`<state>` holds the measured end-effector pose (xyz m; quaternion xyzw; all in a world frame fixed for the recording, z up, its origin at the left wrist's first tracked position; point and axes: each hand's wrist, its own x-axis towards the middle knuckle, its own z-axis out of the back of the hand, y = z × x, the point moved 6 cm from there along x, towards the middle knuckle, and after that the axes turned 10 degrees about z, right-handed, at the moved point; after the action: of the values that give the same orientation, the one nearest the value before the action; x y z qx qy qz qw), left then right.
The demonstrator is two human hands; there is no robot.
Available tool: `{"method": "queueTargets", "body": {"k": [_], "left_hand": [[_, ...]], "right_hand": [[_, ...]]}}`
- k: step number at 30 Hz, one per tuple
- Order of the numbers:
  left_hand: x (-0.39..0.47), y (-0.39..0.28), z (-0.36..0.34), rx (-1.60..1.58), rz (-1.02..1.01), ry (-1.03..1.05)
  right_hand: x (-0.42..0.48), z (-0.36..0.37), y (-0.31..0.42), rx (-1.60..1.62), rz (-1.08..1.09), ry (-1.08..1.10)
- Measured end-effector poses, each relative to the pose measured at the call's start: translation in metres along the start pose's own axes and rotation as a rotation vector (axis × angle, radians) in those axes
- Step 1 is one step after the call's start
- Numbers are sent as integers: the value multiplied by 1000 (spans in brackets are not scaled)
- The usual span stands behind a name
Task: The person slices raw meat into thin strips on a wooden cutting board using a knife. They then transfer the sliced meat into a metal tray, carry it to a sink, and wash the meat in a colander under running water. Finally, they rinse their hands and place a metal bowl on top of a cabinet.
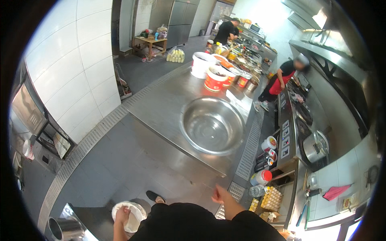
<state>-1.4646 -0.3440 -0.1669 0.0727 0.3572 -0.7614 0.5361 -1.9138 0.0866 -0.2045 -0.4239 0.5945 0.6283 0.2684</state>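
At the lower left, my left hand (122, 214) is closed at the white bucket (139, 210), its fist over the bucket's left side. The exact grip, on rim or handle, is hidden by the hand. Pale material shows inside the bucket. My right hand (220, 194) hangs in front of my body with curled fingers and nothing visible in it. Ahead of it, a large round stainless steel basin (212, 126) rests near the close end of a steel worktable (156, 105). Only shiny metal shows inside the basin.
Red-and-white tubs (215, 79) and a white bucket (200, 67) crowd the table's far part. Along the right runs a stove with a large steel pot (313, 147); an egg tray (271, 198) and jugs sit low beside it. Two people work farther off. Metal grating (250, 150) lines the floor.
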Motion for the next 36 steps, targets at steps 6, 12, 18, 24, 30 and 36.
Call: {"method": "queueTargets", "body": {"k": [6,12,18,24,30,36], "left_hand": [[158,-46,173,-198,-22,-218],[249,-40,273,-109,-46,-182],[351,88,330,-196,132,-262],[291,330,392,-402,485,-655],[234,328,457,-614,1022,-422],[226,411,482,-825,882,-580]], "right_hand": [[59,-7,-47,-1543,-80,162],[132,-193,-70,-1266,-149,134],[240,-457,31,-1719,108,451],[159,-999,81,-2131,778,864],[4,-1350,-14,-1963,1684,1434],[-176,-1474,-70,-869,152,1512]]}}
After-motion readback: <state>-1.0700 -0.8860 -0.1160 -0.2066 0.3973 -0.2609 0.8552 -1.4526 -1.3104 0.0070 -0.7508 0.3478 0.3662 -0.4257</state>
